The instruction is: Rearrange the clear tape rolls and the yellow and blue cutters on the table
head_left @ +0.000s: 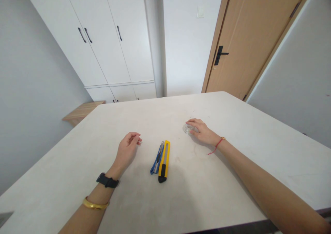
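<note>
On the pale table, a yellow utility knife and a blue utility knife lie side by side, close together near the middle. My right hand has its thumb and fingers around a small stack of clear rings or tape rolls, right of and beyond the knives. To the left of the knives, my left hand rests with loosely curled fingers and nothing visible in it.
Past the table's far edge stand white cabinets with black handles. A wooden door with a black handle is at the back right. A small wooden shelf shows beyond the left edge.
</note>
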A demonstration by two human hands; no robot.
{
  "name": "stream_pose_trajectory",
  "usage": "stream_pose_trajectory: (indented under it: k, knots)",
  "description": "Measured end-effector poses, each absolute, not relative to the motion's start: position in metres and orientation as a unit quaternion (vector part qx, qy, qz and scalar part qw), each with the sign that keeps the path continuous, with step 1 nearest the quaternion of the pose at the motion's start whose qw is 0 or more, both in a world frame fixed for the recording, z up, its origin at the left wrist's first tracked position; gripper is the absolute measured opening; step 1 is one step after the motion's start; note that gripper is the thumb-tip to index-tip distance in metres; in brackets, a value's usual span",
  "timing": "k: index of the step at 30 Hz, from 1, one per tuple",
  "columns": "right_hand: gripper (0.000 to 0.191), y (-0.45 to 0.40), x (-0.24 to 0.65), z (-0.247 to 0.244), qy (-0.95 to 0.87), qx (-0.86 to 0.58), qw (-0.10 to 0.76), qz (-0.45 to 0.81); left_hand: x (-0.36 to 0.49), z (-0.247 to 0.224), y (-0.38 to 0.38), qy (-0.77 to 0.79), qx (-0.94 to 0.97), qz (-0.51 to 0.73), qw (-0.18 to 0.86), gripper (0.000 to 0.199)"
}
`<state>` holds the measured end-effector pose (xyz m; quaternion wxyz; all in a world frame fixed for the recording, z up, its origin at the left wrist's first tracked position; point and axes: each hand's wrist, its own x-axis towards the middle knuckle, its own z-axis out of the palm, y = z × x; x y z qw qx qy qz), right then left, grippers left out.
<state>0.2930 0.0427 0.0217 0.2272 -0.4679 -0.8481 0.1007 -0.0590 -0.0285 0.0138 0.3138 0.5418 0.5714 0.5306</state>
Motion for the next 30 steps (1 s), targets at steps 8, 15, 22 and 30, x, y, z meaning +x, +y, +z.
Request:
stream_pose_trajectory:
  k: [8,15,22,30]
  knots:
    - [0.04,0.041,0.292,0.024,-0.846,-0.473,0.222,0.104,-0.058,0.015,-0.03,0.573,0.546,0.525,0.313,0.027]
    - [0.039,0.043,0.294,0.02,-0.85,-0.459,0.241,0.094,-0.058,0.015,-0.029,0.574,0.544,0.526,0.312,0.028]
    - [0.038,0.047,0.296,0.014,-0.847,-0.446,0.269,0.108,-0.058,0.016,-0.029,0.577,0.543,0.523,0.314,0.029]
    - [0.039,0.048,0.295,0.012,-0.833,-0.417,0.318,0.177,-0.058,0.015,-0.03,0.575,0.545,0.522,0.315,0.029]
